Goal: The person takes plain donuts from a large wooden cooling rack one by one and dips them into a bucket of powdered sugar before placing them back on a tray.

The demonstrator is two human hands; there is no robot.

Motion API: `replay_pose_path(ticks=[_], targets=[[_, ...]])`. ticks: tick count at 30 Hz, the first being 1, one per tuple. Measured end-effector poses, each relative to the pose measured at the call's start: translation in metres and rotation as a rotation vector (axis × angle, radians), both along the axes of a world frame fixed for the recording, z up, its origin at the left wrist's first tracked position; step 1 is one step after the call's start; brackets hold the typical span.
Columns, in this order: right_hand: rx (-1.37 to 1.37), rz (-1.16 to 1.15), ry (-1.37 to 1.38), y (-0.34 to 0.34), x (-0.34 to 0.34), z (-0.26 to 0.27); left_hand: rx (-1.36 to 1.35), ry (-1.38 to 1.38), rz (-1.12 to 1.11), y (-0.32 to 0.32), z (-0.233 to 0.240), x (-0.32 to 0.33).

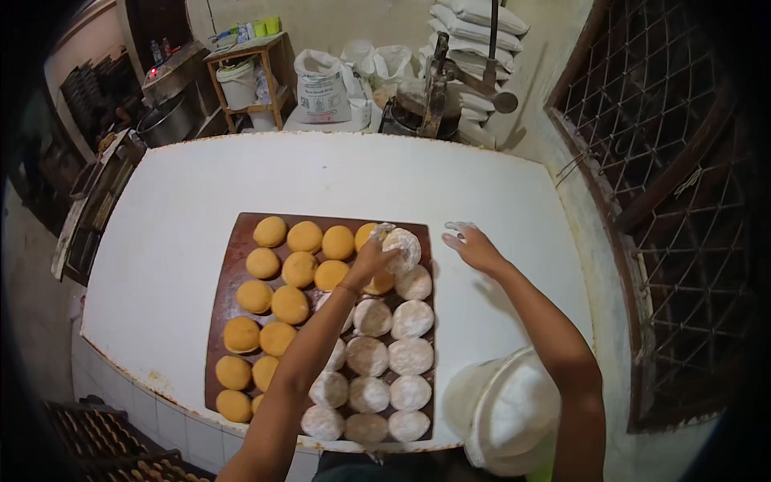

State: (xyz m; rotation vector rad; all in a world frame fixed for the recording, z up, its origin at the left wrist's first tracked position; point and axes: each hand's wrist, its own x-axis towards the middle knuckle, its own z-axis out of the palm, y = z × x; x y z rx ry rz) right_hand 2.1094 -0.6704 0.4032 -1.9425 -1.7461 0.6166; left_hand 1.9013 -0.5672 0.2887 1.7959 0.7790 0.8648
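Note:
My left hand [374, 258] grips a round bun coated in white powder [405, 246] at the far right corner of a dark red-brown board [241, 232]. Powder also whitens the fingertips. Over the table, to the right of the board, my right hand [476, 246] is held with its fingers apart and nothing in them. Rows of plain golden buns [299, 269] fill the board's left and far parts. Several powdered buns [367, 355] cover its near right part. My left forearm hides some buns in the middle.
A plastic bucket of white powder [476, 385] leans at the white table's [361, 169] near right edge, under my right forearm. Beyond the table stand an open sack [322, 87], stacked sacks [476, 30] and a metal machine [433, 90]. A barred window [656, 150] lines the right.

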Motion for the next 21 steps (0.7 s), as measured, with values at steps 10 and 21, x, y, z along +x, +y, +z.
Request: replay_pose_path(ticks=[10,21], targets=[[0.026,-0.064,0.298,-0.211,0.115,0.112,-0.322,0.799,-0.465,0.07,-0.021,0.102],[-0.092,0.257,0.188,-0.118,0.04,0.072,0.527,0.728,0.256,0.052,0.009,-0.037]])
